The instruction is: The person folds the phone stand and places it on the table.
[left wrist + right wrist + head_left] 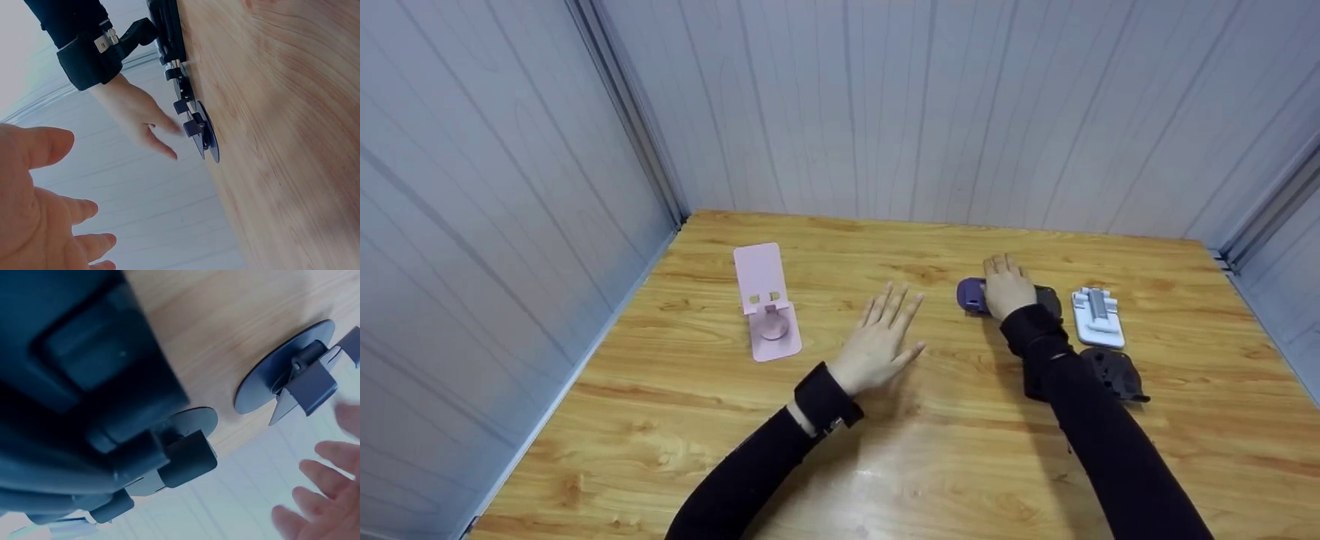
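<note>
My left hand (879, 341) hovers over the middle of the table with its fingers straight and spread, holding nothing. Just above a purple phone stand (971, 295) is my right hand (1009, 289), which covers part of it in the head view. In the right wrist view, that hand's (329, 492) fingers are extended and apart from the purple stand (260, 385), whose round base lies on the table. Beside it stands a black phone stand (1050, 300). A pink phone stand (760, 274), unfolded, is left of my left hand.
A white folded phone stand (1099, 322) lies at the right, with a black stand-like object (1117, 373) in front of it. My right forearm partly hides more dark items. A large dark object (84, 354) fills the right wrist view's left side. Panel walls (840, 112) enclose the table.
</note>
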Tool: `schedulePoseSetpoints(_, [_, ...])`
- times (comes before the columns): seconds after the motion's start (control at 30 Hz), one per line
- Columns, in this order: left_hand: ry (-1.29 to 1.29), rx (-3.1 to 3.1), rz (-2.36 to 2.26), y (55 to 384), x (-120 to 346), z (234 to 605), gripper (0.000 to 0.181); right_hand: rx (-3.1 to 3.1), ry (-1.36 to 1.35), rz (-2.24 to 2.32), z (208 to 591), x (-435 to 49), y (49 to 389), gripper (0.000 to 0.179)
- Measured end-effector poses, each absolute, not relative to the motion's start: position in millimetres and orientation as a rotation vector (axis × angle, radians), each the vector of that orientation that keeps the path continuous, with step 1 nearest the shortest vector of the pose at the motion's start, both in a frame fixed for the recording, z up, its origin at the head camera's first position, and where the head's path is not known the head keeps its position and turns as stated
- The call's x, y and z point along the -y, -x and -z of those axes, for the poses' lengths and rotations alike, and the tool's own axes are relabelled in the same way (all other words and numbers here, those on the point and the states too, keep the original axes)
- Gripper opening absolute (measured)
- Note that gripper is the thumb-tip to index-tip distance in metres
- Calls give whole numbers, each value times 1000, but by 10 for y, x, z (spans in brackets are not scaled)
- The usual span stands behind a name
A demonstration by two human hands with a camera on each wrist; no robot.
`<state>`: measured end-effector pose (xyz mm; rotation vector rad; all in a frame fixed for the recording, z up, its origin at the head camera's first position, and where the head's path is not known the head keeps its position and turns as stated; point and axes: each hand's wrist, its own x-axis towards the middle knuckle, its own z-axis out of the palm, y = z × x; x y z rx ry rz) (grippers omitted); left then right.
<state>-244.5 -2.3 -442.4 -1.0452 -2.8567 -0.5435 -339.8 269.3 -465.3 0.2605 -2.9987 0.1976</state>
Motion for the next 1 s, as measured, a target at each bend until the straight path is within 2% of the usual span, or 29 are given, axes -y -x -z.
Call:
schedulePoseSetpoints(0.3, [1029,2831,537,2471,41,4450,71,3080,-333,-380,4568,-2654,3238,68])
schedulePoseSetpoints(0.67, [972,2806,571,2534,141,4438,72,2930,-524,-423,4457,-2475,2795,68])
schedulePoseSetpoints(1.0, [924,2817,567,2535,271,4431,73,2907,-580,-463,4414,-2432,2399,67])
